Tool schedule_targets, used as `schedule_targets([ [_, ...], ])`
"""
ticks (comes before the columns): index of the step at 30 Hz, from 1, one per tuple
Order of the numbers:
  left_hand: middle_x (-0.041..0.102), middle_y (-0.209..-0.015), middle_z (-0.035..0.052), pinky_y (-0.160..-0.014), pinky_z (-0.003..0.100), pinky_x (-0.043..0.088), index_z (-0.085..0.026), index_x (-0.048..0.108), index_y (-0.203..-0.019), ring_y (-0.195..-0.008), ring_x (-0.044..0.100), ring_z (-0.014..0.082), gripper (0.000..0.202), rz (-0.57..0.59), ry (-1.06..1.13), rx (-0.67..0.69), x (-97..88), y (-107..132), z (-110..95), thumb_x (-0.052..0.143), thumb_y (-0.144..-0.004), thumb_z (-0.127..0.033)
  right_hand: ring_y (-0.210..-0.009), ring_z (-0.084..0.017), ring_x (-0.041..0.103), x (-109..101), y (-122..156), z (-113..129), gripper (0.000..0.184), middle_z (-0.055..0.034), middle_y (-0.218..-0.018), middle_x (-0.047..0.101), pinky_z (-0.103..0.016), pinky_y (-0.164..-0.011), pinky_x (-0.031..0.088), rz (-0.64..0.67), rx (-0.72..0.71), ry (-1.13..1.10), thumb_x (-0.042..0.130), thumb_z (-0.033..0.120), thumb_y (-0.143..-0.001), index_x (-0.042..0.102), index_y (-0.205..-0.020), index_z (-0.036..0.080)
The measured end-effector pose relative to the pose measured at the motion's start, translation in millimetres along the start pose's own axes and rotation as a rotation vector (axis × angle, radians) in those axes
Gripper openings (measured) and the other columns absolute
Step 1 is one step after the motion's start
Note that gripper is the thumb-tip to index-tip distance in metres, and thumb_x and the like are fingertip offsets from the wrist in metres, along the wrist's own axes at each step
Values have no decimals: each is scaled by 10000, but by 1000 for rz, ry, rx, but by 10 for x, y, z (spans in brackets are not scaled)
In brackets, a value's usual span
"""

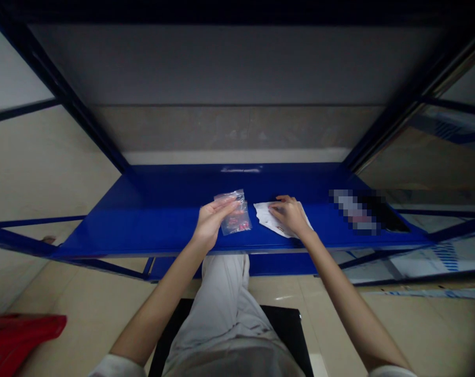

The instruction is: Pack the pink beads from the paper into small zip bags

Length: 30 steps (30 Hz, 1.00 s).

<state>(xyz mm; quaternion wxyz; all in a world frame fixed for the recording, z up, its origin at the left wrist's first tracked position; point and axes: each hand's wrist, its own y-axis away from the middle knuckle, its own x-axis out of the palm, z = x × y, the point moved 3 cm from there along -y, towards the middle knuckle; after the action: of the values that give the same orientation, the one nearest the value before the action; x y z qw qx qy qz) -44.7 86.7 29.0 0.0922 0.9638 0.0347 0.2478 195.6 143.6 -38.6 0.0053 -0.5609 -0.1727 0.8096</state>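
Plastic bag holds indistinct red bits

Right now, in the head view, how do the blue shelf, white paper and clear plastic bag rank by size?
Blue shelf largest; white paper and clear plastic bag look close, partly hand-covered, so unranked.

A clear plastic bag lies crumpled on the blue metal shelf, near its front edge and around the middle, with small red pieces bunched in its lower corner. Just beside it, toward the right end, a creased white paper sheet lies flat at a slant.
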Motion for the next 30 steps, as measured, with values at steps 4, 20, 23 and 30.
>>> schedule_targets([
  [4, 754, -779, 59, -638, 228, 541, -120, 729, -794, -607, 699, 149, 254, 9, -31, 0, 2, 33, -3, 811, -562, -182, -1003, -289, 531, 51, -28, 2, 186, -94, -1111, 623, -414, -795, 398, -45, 24, -4, 583, 313, -804, 753, -843, 249],
  [20, 751, -739, 22, -768, 319, 524, -211, 743, -676, -753, 690, 212, 59, -71, -634, 588, 6, 205, -44, 757, -639, -256, -981, -221, 581, -1001, 222, 1112, 77, -51, -1014, 632, -390, -859, 450, -239, -177, -542, 679, 295, -749, 723, -788, 246],
  [23, 751, -748, 12, -837, 357, 504, -242, 744, -685, -797, 685, 223, 49, -87, -723, 673, 27, 231, -42, 758, -640, -255, -971, -226, 581, -1127, 279, 1268, 60, -48, -997, 642, -399, -853, 450, -223, -229, -512, 693, 278, -738, 723, -781, 249],
  [30, 754, -759, -17, -976, 433, 411, -303, 746, -740, -729, 693, 202, 156, -45, -858, 821, 103, 304, -62, 708, -688, -161, -924, -220, 580, -1090, 250, 1297, 65, -45, -966, 667, -380, -803, 462, -162, -226, -377, 707, 236, -723, 747, -770, 254],
])
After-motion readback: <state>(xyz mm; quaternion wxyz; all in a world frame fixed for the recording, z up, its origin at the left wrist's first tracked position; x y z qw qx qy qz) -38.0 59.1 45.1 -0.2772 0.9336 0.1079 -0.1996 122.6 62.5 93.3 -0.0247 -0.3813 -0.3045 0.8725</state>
